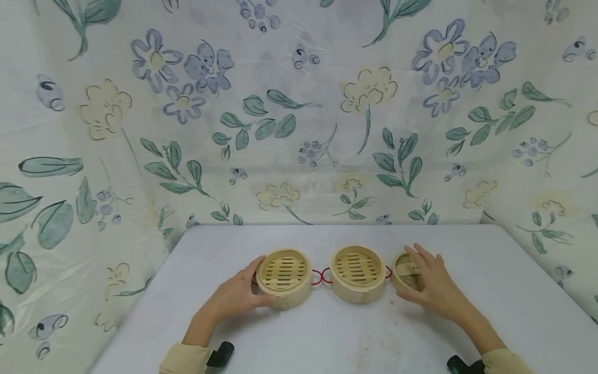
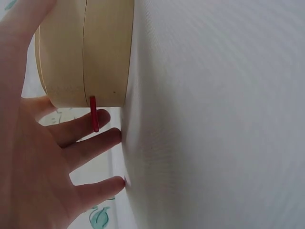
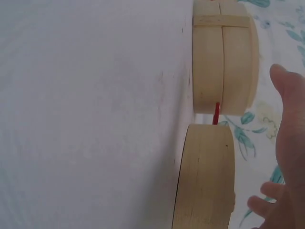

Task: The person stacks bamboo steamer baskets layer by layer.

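Observation:
On the left a round bamboo steamer (image 1: 284,270) with a slatted inner base and red side handles sits on the table. My left hand (image 1: 235,293) holds its left side, thumb at the front and index finger behind; the other fingers (image 2: 93,148) spread near the red handle (image 2: 94,114). A second bamboo steamer (image 1: 358,272) stands in the middle. To its right lies a bamboo steamer lid (image 1: 407,271) with a band across its top, partly hidden by my right hand (image 1: 432,285). In the right wrist view that hand's fingers are extended, apart from the lid (image 3: 205,179).
A white table (image 1: 317,343) bears all the pieces. The two steamers' red handles meet between them. Floral cloth (image 1: 299,130) hangs behind and at the sides. Faint brown marks (image 1: 369,353) show on the tabletop near the front.

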